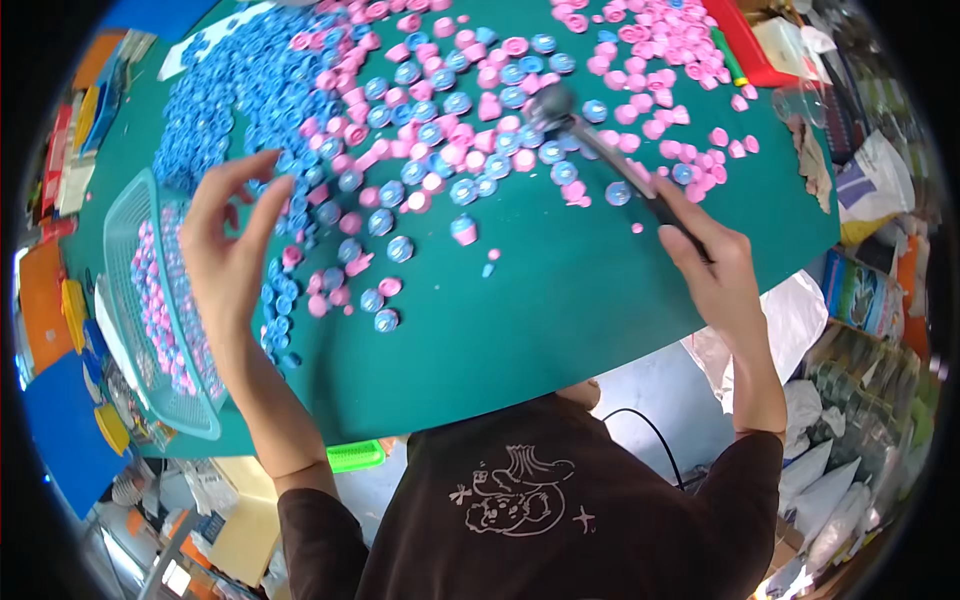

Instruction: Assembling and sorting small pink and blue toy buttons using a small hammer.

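My right hand (pixel 725 265) grips a hammer (pixel 610 158) by its dark handle. The grey, rounded hammer head hangs over or rests among small pink and blue pieces; I cannot tell which. My left hand (pixel 215 235) is raised beside a pile of small blue caps (pixel 225 115), thumb and fingers curved apart with nothing visible between them. Across the middle of the green table (pixel 480 350) lie loose pink cups (pixel 523 160) and pink cups topped with blue caps, one such joined piece (pixel 464 230) lying nearer me.
A teal plastic basket (pixel 112 240) holding mixed pink and blue pieces stands left, next to my left forearm. More pink cups (pixel 670 40) lie far right, near a red tray (pixel 745 45), a green marker (pixel 730 58) and a crumpled cloth (pixel 811 165). White bags (pixel 790 315) sit beyond the right edge.
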The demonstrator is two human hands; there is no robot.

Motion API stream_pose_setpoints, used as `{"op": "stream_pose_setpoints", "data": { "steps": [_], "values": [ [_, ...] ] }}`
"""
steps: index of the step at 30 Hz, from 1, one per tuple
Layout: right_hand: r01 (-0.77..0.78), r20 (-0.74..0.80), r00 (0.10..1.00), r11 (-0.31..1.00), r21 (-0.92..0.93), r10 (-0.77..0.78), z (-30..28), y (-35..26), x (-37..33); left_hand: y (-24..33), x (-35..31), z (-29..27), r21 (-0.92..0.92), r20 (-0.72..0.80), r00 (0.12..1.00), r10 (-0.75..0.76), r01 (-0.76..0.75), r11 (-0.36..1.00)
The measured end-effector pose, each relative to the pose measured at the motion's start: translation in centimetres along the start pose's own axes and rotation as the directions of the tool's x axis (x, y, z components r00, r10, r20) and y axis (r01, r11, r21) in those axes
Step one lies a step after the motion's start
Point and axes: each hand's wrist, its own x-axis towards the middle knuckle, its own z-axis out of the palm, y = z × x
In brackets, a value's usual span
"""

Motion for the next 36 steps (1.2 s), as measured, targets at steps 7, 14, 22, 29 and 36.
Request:
{"op": "stream_pose_setpoints", "data": {
  "steps": [7, 14, 22, 29, 36],
  "values": [
    [-0.039, -0.085, 0.995, 0.978, 0.204, 0.057, 0.0, 2.2, -0.5, -10.8, -8.0, -5.4, -0.051, -0.251, 0.913, -0.321, 0.319, 0.946],
    [-0.018, -0.026, 0.999, 0.986, 0.164, 0.022, 0.4, 1.4, 0.0, -8.7, -9.2, -4.9, 0.231, -0.004, 0.953, -0.304, 0.297, 0.926],
    [0.028, -0.063, 0.998, 0.992, 0.123, -0.02, 1.3, -0.4, 0.5, -14.8, -10.8, -3.7, -0.085, -0.178, 0.874, -0.452, 0.444, 0.892],
    [-0.012, 0.036, 0.999, 0.999, -0.037, 0.014, 0.8, -2.0, 0.9, -12.8, -11.8, -2.7, 0.139, -0.249, 0.895, -0.371, 0.413, 0.9],
    [0.061, 0.009, 0.998, 0.998, -0.033, -0.06, 0.4, -2.7, 1.6, -12.0, -11.7, -2.9, 0.248, -0.154, 0.947, -0.284, 0.315, 0.916]
  ]
}}
